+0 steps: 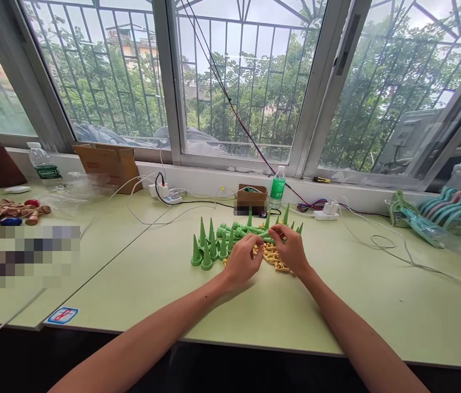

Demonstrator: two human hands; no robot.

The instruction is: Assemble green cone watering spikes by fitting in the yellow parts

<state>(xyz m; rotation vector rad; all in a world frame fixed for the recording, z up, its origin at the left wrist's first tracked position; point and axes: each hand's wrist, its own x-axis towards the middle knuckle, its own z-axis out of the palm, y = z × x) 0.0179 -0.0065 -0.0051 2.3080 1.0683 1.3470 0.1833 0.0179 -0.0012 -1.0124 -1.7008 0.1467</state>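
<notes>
Several green pointed plastic cones with round bases (207,256) stand upright to the left of my hands, and more green cones lie on their sides in a heap (236,232) behind them. Small yellow plastic pegs (271,256) lie in a loose pile between and beneath my hands. My left hand (244,259) is closed, fingers curled at the near edge of the heap; what they hold is hidden. My right hand (290,248) pinches thumb and fingertips together above the yellow pile, beside the end of a green piece. Whether it grips that piece is too small to tell.
Behind the parts stand a small cardboard box (251,200) and a water bottle (278,185). White cables and a power strip (167,194) run along the window side. Green hangers (453,207) lie at right. Wooden toys (9,212) and a larger cardboard box (109,166) are at left.
</notes>
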